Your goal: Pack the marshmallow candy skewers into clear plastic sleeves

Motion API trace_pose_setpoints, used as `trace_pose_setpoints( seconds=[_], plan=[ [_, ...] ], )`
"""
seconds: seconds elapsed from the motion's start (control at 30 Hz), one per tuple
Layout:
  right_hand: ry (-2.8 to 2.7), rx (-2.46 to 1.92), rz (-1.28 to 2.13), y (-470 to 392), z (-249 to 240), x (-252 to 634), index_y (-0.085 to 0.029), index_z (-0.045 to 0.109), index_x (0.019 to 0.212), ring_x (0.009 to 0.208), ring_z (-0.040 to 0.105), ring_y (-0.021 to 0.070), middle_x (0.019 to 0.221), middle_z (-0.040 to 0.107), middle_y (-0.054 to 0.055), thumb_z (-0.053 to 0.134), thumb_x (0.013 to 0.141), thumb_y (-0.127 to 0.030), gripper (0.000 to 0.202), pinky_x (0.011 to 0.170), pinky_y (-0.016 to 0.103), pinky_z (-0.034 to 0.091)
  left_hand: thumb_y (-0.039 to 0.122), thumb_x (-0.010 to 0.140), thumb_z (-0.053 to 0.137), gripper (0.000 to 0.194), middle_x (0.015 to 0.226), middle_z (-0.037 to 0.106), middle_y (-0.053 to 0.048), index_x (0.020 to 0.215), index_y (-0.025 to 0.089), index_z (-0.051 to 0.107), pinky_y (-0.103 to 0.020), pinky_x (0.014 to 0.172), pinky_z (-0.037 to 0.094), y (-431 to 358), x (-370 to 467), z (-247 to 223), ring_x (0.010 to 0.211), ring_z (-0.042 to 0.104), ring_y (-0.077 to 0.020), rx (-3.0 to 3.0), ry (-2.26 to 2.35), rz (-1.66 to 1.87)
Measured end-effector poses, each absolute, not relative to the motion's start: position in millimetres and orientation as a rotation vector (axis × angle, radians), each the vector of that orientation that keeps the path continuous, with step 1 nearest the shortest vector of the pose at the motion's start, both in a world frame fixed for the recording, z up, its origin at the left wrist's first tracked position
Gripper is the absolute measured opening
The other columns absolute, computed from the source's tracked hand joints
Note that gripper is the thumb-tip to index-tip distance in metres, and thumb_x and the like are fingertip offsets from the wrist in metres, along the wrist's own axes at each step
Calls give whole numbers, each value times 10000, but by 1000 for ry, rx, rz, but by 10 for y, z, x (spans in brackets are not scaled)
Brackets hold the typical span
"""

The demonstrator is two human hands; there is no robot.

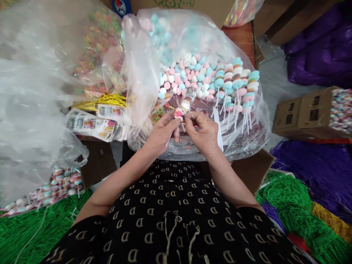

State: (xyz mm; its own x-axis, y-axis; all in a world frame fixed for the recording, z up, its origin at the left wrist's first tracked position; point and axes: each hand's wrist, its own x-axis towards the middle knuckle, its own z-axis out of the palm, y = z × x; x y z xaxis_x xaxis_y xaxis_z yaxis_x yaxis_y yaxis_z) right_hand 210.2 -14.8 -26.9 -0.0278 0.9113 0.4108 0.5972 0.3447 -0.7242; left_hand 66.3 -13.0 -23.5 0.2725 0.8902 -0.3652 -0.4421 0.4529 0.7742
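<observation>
My left hand (163, 134) is closed around the lower end of a candy skewer (184, 105), which points away from me in a clear printed wrapper. A white stick shows below those fingers. At the near end of the wrapper sits a small pink and white ornament (178, 113), against my left fingertips. Thumb and forefinger of my right hand (202, 132) pinch together right beside the ornament; what lies between them is too small to make out. Beyond both hands spreads a pile of pink, white and blue candies (189, 71) in a large clear plastic bag (198, 29).
Several unwrapped candy skewers (238, 84) lie at the right of the bag, with white sticks (218, 124) nearer me. To the left are printed wrappers (88, 124), yellow twist ties (103, 101) and bagged ring candies (96, 55). Cardboard boxes (299, 113) and green cord (288, 205) stand right.
</observation>
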Motion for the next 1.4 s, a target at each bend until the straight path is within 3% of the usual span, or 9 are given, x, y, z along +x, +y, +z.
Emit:
trace_pose_setpoints(
  seconds=[0.13,0.5,0.77,1.0,1.4],
  plan=[
    [-1729,-1377,505,-170,-237,2106,-206,722,965,660,662,114,836,770,4,584,930,-248,148,644,256,536,208,966,596,289,446,517,127,1255,199,595,-209,458,413,-119,670,-210,361,464,-87,602,926,971],
    [-1768,-1448,478,-127,-292,2088,-222,649,828,618,610,117,737,707,-12,527,904,-233,143,630,265,489,230,961,611,334,465,505,128,1295,210,607,-211,459,394,-111,674,-278,376,463,-75,619,910,954],
    [-1771,-1394,456,-124,-362,2109,-215,676,1049,688,689,143,826,750,13,554,949,-296,177,640,280,522,203,963,606,399,485,487,116,1362,227,598,-218,428,393,-106,669,-427,401,464,-90,880,989,1051],
    [-1878,-1462,403,-110,-319,2103,-209,700,1030,721,682,158,851,755,28,576,931,-285,176,661,295,516,264,988,641,347,609,569,70,1334,285,640,-221,441,407,-120,644,-539,427,448,-76,1153,1134,1047],
    [-1950,-1509,248,-100,-377,2083,-194,709,1011,751,655,168,892,751,57,507,963,-274,223,708,310,505,229,1007,600,354,597,562,70,1355,293,620,-221,469,440,-105,647,-549,441,457,-85,1170,1179,1009]
  ],
)
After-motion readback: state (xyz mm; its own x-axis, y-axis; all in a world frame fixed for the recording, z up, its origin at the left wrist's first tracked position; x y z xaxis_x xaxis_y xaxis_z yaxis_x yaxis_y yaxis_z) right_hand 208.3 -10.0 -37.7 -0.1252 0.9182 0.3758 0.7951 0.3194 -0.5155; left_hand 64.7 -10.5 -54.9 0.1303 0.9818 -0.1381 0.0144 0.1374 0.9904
